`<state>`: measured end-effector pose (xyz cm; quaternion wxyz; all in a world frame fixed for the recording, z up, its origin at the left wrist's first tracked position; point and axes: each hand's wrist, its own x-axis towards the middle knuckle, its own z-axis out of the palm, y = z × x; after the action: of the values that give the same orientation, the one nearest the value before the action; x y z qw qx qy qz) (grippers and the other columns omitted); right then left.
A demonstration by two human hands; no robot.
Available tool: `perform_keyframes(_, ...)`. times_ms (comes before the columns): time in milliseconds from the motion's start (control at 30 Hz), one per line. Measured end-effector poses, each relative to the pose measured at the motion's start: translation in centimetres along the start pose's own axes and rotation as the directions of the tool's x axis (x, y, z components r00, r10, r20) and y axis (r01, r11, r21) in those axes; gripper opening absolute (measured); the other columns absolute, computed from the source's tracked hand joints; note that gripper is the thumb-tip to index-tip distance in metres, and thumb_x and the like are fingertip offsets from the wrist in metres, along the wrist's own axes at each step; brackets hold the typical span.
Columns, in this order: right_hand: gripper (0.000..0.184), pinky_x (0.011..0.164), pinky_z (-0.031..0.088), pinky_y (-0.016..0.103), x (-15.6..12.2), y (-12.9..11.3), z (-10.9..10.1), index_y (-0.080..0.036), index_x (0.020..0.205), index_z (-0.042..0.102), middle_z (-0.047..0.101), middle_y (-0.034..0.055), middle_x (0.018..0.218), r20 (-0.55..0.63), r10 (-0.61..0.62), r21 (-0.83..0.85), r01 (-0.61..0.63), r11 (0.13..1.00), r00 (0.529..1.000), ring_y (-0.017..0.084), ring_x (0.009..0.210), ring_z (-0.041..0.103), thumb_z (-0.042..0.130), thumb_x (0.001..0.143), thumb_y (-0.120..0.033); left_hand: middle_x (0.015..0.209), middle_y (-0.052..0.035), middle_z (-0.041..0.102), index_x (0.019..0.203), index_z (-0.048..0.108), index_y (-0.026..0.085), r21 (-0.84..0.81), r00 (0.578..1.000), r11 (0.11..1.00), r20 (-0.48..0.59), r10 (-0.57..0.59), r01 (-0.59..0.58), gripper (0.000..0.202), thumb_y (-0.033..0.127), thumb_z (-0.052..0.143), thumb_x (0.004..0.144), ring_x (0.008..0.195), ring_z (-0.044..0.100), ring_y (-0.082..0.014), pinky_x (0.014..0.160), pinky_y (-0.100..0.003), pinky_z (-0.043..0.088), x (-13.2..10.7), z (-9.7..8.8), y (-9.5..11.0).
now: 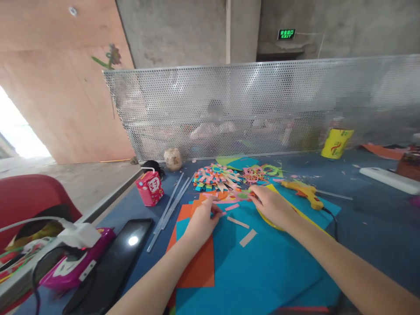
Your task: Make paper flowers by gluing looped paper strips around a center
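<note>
My left hand [201, 219] is closed above the orange paper [198, 271], with a small pink paper strip [224, 214] at its fingertips. My right hand [269, 204] reaches over the blue paper [259, 275]. Its fingers are pinched together at a heap of pink and green paper scraps, and what they hold is too small to make out. Loose pale strips [248, 237] lie on the blue paper between my arms. Just beyond my hands sits a fringed multicoloured paper flower [215, 176]. Under my right wrist is a yellow round object [271, 224], partly covered.
A yellow glue gun [305, 193] lies to the right, its cord trailing. Clear glue sticks [170, 205], a pink drink carton [149, 188] and a black phone [114, 262] are on the left. A perforated metal screen [183, 109] closes off the table's far side.
</note>
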<state>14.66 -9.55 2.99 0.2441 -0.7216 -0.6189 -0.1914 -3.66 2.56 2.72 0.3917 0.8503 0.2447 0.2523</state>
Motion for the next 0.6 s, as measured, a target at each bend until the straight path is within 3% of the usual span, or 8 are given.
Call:
perform_keyframes(200,0.024,0.069,0.046,0.032,-0.2,-0.4,-0.3,-0.016,0.082,0.057,0.064,0.0098,0.081,-0.071,-0.271,-0.122,0.261,0.958,0.96,0.021,0.078,0.058,0.035,0.088,-0.015,0.076,-0.0012,0.059,0.091,0.053,0.02,-0.129,0.994,0.991,-0.098,-0.056,0.043,0.029,0.006,0.052,0.065,0.077,0.056,-0.0174,0.069,-0.027,0.041,-0.4,-0.3,0.4)
perform_keyframes(267,0.025,0.074,0.046,0.034,-0.4,-0.6,-0.7,-0.016,0.084,0.059,0.065,0.0103,0.084,-0.115,-0.354,-0.174,0.332,0.927,0.928,0.021,0.083,0.058,0.034,0.088,-0.012,0.083,-0.003,0.059,0.093,0.05,0.02,-0.194,0.989,0.979,-0.118,-0.085,0.061,0.026,0.01,0.048,0.069,0.079,0.058,-0.0165,0.065,-0.025,0.043,-0.7,-0.5,0.9)
perform_keyframes(333,0.023,0.075,0.047,0.035,-0.7,-0.9,-1.1,-0.016,0.089,0.059,0.066,0.0097,0.087,-0.161,-0.457,-0.281,0.404,0.871,0.875,0.021,0.086,0.058,0.038,0.086,-0.01,0.083,-0.0039,0.06,0.091,0.047,0.019,-0.307,0.986,0.944,-0.073,-0.149,0.119,0.016,0.018,0.044,0.075,0.071,0.061,-0.0149,0.055,-0.023,0.042,-1.0,-0.6,1.6)
perform_keyframes(367,0.022,0.074,0.047,0.034,-0.8,-1.0,-1.4,-0.017,0.092,0.059,0.066,0.0091,0.088,-0.179,-0.509,-0.341,0.432,0.835,0.842,0.02,0.086,0.058,0.04,0.086,-0.009,0.08,-0.0037,0.061,0.089,0.046,0.019,-0.388,0.98,0.905,-0.012,-0.197,0.177,0.012,0.023,0.044,0.077,0.067,0.062,-0.0144,0.052,-0.022,0.041,-1.1,-0.6,1.9)
perform_keyframes(433,0.02,0.07,0.047,0.034,-1.1,-1.2,-1.8,-0.02,0.096,0.058,0.067,0.0075,0.09,-0.189,-0.581,-0.425,0.468,0.775,0.792,0.02,0.085,0.059,0.044,0.084,-0.01,0.075,-0.0024,0.062,0.086,0.046,0.019,-0.623,0.93,0.694,0.186,-0.317,0.361,0.014,0.028,0.05,0.076,0.063,0.062,-0.0136,0.048,-0.02,0.039,-1.4,-0.6,2.4)
perform_keyframes(500,0.02,0.066,0.047,0.033,-1.4,-1.4,-2.1,-0.024,0.097,0.057,0.068,0.0053,0.09,-0.182,-0.596,-0.433,0.48,0.763,0.783,0.019,0.082,0.06,0.048,0.084,-0.012,0.073,-0.001,0.063,0.086,0.046,0.019,-0.729,0.883,0.507,0.312,-0.35,0.459,0.018,0.025,0.056,0.073,0.062,0.062,-0.0124,0.047,-0.019,0.039,-1.5,-0.6,2.8)
perform_keyframes(600,0.017,0.061,0.046,0.033,-1.6,-1.7,-2.4,-0.028,0.095,0.056,0.069,0.0025,0.09,-0.161,-0.595,-0.423,0.489,0.762,0.787,0.018,0.078,0.061,0.051,0.083,-0.016,0.073,-0.0001,0.063,0.091,0.049,0.02,-0.765,0.854,0.397,0.387,-0.347,0.508,0.022,0.02,0.059,0.071,0.062,0.061,-0.0113,0.046,-0.018,0.041,-1.7,-0.6,3.0)
